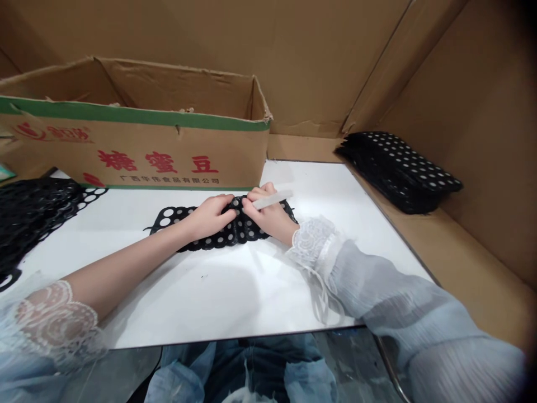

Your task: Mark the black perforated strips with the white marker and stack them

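Observation:
A black rubbery sheet with rows of round holes (218,238) lies on the white tabletop in front of me. My left hand (212,215) grips its upper middle, thumb on the face and fingers at the far edge. Closed around a whitish, translucent pen-like stick (274,199) is my right hand (268,215), which rests on the right part of the same sheet. The stick points up to the right, and its lower end is hidden by my fingers. Some holes at the sheet's left end look open, while others appear greyish.
Behind the sheet stands an open cardboard box (168,151) with red lettering and small pale bits showing inside. A heap of black perforated sheets (37,218) lies at the left. At the right, beside the white table (201,308), a stack of dotted black sheets (398,170) sits against cardboard walls.

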`<state>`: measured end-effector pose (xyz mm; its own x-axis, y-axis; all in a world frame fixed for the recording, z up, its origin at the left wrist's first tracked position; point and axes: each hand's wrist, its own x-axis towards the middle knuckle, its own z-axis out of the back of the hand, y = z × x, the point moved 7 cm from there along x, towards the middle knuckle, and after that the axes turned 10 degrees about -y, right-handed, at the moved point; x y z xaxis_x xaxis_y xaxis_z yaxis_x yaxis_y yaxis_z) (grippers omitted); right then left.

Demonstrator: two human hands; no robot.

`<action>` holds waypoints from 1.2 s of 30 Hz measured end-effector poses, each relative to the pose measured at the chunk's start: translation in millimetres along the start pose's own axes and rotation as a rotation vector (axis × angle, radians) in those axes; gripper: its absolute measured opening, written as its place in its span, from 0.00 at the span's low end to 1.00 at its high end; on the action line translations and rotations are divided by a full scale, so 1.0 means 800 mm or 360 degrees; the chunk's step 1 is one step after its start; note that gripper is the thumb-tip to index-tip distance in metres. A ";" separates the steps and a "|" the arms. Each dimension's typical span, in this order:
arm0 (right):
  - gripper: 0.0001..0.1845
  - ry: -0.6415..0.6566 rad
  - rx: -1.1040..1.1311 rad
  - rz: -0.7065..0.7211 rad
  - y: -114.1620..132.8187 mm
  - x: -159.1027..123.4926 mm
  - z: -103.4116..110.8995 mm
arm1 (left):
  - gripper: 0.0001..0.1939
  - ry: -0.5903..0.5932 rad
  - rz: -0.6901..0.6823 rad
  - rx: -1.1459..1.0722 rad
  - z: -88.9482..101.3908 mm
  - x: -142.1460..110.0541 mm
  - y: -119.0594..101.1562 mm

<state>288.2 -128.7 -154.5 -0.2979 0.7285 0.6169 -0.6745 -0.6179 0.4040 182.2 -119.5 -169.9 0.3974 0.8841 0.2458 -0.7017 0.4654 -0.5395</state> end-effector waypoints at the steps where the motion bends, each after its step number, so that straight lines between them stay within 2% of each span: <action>1: 0.15 -0.0004 -0.0051 0.0017 0.002 -0.001 -0.001 | 0.07 -0.0024 0.0015 -0.0026 0.000 -0.001 -0.002; 7: 0.12 -0.0032 -0.0417 0.0116 0.008 0.004 -0.007 | 0.09 -0.0128 0.0071 -0.0189 0.004 -0.004 -0.011; 10: 0.12 -0.0030 -0.0462 0.0093 0.005 0.009 -0.003 | 0.09 -0.0107 -0.0011 -0.0069 0.006 -0.002 -0.012; 12: 0.13 -0.0013 -0.0361 0.0048 0.003 0.012 0.004 | 0.08 -0.0088 -0.0127 0.0115 0.008 0.000 -0.012; 14: 0.14 0.0091 -0.0130 -0.0029 -0.001 0.014 0.007 | 0.07 -0.0062 -0.0259 0.0281 0.009 0.002 -0.013; 18: 0.17 0.0518 0.0390 -0.0202 -0.009 0.007 -0.002 | 0.07 -0.0004 -0.0436 0.0464 0.011 0.004 -0.015; 21: 0.18 0.0598 0.0414 -0.0150 -0.008 0.001 -0.004 | 0.10 0.0047 -0.0487 0.0497 0.011 0.005 -0.015; 25: 0.17 0.0483 0.0258 -0.0028 -0.003 -0.004 -0.002 | 0.20 0.0222 -0.0305 0.0431 0.006 0.004 -0.006; 28: 0.16 0.0431 0.0189 -0.0018 -0.002 -0.006 0.000 | 0.27 0.0392 -0.0146 0.0370 0.002 0.002 0.000; 36: 0.17 0.0209 0.0147 -0.0114 -0.006 -0.007 0.003 | 0.23 0.0604 0.0088 0.0127 0.003 0.000 0.000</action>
<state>294.6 -130.6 -158.1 -0.3410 0.8003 0.4932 -0.6338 -0.5832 0.5081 180.7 -119.1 -168.2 0.5378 0.8365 -0.1051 -0.7659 0.4327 -0.4755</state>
